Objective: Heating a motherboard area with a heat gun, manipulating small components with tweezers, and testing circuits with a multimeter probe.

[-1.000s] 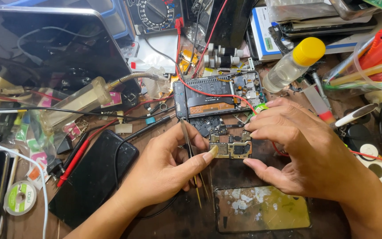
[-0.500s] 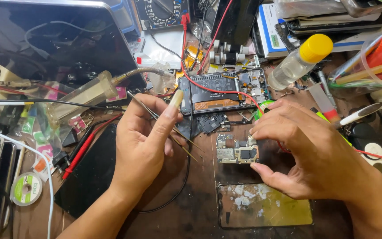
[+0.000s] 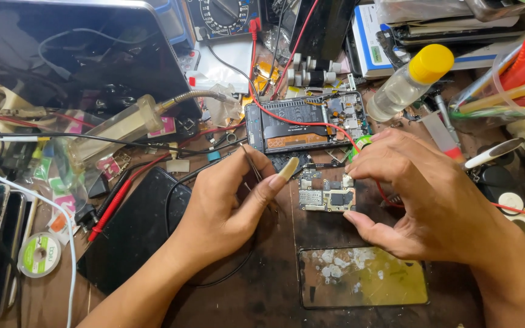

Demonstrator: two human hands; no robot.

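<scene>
Your right hand (image 3: 432, 200) pinches the small circuit board (image 3: 327, 195) between thumb and fingertips, pressing it flat on the dark, worn workbench (image 3: 274, 291), which looks meant to keep it from sliding while you work on it. Your left hand (image 3: 226, 206) is closed around a pair of thin tweezers (image 3: 251, 163); they run up between thumb and forefinger with the tips raised off the bench, and the forefinger stretches toward the board's left edge, its nail just short of it. The two hands sit close together, one on each side of the board, not touching each other. Just behind the board lies an opened phone (image 3: 308, 121), its innards facing up, near enough that parts can pass between them, and a red wire (image 3: 287, 115) crosses it and disappears under your right hand. In front of the board rests a glass panel (image 3: 363, 276) smeared with whitish residue, apart from both hands. A clear bottle with a yellow cap (image 3: 408, 82) lies tilted behind your right hand, within reach. To your left sit a black phone (image 3: 135, 231) face down and a spool of solder (image 3: 39, 254), well away from the work.
</scene>
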